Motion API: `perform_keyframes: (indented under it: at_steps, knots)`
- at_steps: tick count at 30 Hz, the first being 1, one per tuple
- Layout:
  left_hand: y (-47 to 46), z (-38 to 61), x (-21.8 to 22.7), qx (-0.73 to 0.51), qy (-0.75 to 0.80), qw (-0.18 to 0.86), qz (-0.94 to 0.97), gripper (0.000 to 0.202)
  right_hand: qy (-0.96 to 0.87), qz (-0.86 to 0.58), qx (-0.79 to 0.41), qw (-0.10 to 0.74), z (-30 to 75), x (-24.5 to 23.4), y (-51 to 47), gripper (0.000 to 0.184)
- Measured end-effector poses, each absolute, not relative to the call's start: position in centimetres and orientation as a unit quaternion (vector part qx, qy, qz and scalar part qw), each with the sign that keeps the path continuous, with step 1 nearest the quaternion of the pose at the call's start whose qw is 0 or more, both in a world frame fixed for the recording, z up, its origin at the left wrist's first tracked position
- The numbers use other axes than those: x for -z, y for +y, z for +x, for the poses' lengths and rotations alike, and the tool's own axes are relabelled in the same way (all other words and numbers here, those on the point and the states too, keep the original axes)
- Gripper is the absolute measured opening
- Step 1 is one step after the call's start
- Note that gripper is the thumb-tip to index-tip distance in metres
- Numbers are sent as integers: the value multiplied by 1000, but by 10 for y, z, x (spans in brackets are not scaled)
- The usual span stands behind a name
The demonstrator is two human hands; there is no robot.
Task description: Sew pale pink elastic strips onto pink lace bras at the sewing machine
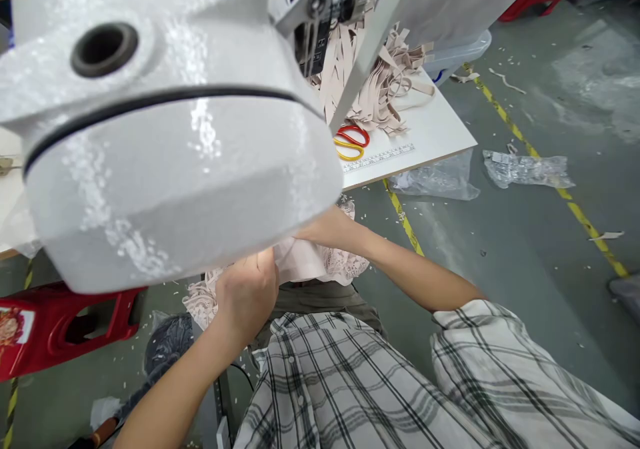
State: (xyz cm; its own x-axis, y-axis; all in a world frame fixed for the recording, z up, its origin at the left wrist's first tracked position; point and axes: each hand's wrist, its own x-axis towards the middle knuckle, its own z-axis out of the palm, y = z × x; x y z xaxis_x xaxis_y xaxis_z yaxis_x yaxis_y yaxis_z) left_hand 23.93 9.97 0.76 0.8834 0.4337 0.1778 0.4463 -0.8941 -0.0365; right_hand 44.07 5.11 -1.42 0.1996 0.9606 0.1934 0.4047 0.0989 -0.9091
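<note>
The sewing machine (pixel 185 189) loomed nearest, its rounded casing glossy white and hard, split by a dark curved seam and pierced above by a round, dark-rimmed hole. Just below the machine's lower edge lay the lace garment (pixel 301 260), pale pink, with a smooth, softly folded panel between ruffled, openwork lace. The left hand (pixel 249 286), below the machine, was curled with its thumb pressed down, pinching the smooth panel's near edge; the garment ran from that thumb towards the right hand (pixel 325 227). The right hand reached in beneath the machine's right end and touched the cloth there, its fingertips hidden, so I could not tell whether they gripped. To the right of the machine, the flat white desk (pixel 445 132) bore a tangled heap of flat beige fabric strips (pixel 373 96) and scissors with looped red and yellow handles (pixel 351 144).
</note>
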Motion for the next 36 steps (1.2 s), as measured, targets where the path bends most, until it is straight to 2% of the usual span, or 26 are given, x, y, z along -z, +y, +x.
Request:
perform_keyframes:
  at_steps: [4,17,22,27,31,36]
  knots:
    - [100,239,-8,80,-220,60,-970,25,-564,-614,-276,478,442,14,52,29]
    - [106,229,-5,63,-267,23,-961,31,-570,-651,-257,431,439,14,48,24]
    - [106,231,-4,76,-243,20,-967,32,-563,-631,-261,465,445,15,46,25]
    - [108,228,-6,56,-293,24,-954,33,-565,-639,-271,446,442,14,46,20]
    - [107,227,-4,76,-309,-67,-946,32,-559,-633,-257,470,440,19,46,22]
    - [108,222,1,152,-417,-262,-857,29,-529,-647,-257,486,443,34,30,32]
